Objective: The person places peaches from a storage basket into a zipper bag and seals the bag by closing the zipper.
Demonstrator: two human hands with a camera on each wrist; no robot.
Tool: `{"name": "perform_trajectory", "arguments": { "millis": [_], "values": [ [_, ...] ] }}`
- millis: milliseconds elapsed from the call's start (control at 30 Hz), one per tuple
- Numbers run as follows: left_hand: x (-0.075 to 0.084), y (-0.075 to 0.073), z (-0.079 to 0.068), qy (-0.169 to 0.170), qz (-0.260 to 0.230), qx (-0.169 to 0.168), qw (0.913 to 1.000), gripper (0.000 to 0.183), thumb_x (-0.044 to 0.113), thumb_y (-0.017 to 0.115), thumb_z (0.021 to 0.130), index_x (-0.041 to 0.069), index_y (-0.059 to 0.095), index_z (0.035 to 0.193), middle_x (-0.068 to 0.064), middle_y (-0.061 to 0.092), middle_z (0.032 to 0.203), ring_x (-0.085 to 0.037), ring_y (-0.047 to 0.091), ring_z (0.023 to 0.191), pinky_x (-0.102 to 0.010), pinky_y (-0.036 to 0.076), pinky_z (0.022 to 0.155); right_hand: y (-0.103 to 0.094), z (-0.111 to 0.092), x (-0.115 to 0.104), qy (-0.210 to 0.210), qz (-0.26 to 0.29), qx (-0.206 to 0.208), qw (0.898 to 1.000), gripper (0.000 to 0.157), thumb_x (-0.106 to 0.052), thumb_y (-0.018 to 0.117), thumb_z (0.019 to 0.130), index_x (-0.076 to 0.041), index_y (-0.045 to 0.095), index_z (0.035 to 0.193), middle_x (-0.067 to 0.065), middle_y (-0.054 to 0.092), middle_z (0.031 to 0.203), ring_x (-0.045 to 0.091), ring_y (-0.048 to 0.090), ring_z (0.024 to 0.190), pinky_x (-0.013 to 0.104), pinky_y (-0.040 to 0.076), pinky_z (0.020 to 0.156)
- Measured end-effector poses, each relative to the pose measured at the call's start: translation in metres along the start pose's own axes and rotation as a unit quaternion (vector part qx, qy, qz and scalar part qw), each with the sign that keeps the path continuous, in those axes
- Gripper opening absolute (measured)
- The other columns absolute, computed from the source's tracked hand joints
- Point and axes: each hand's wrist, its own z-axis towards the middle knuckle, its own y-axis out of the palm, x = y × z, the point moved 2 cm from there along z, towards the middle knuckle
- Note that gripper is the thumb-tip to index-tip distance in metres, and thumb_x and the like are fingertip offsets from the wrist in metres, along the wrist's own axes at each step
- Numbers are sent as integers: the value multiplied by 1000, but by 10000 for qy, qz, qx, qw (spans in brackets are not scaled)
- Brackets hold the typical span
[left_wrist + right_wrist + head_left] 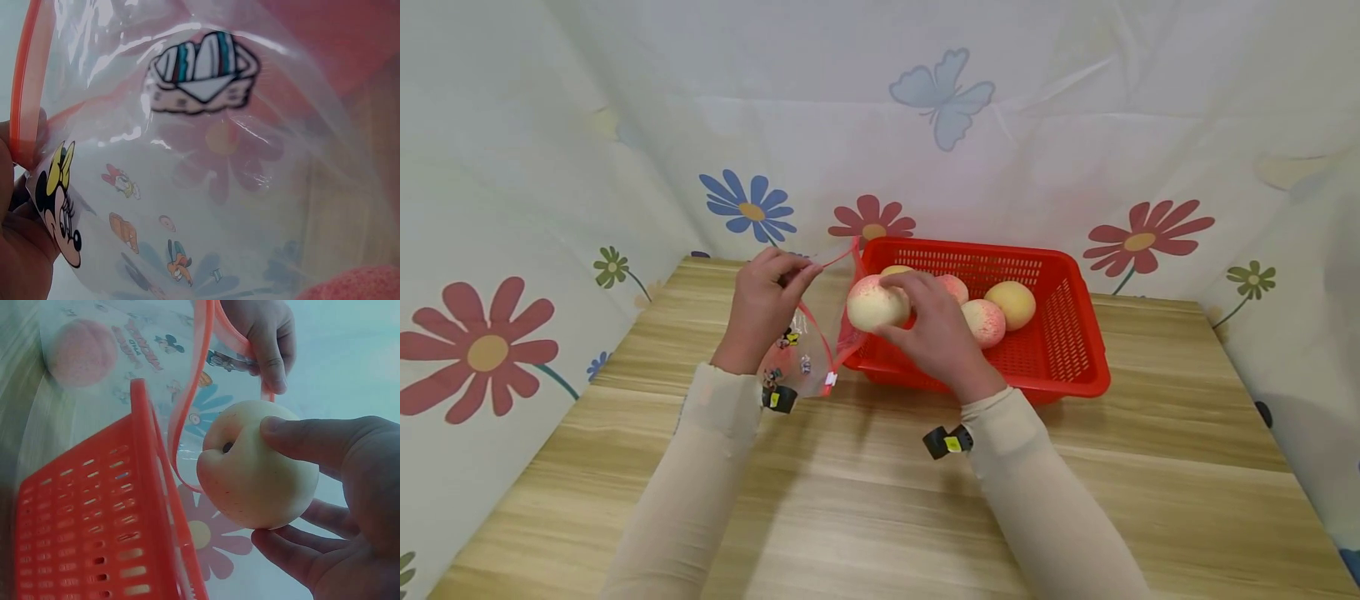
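Note:
My left hand pinches the rim of a clear zip bag with a red-pink zip edge and cartoon prints. The bag's mouth gapes towards the red basket. A pink peach lies inside the bag, and part of it shows low in the left wrist view. Between thumb and fingers my right hand grips a pale peach with a pink blush. This peach is at the bag's mouth, above the left rim of the red plastic basket. Its stem hollow faces the right wrist camera.
In the basket lie several more peaches, among them a yellowish one and a pink-and-white one. A white slider sits on the bag's zip. The wooden table meets a flower-printed cloth behind the basket.

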Motion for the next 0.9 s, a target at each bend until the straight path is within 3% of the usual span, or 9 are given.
{"name": "perform_trajectory", "arguments": {
  "millis": [233,900],
  "values": [
    [-1,0,0,-6,-62,-1,10000,26,30,67,90,7,75,100,-5,59,86,-15,50,72,-19,43,60,10,2,-1,-133,111,56,9998,52,-27,79,81,-17,56,127,2,53,135,21,49,126,40,50,98],
    [2,0,-1,50,-54,-8,10000,25,29,68,90,7,75,99,-5,58,85,-15,50,72,-20,43,59,30,7,-1,7,-15,37,10000,56,-28,79,82,-20,54,132,3,51,138,20,48,127,38,49,100]
  ]
}}
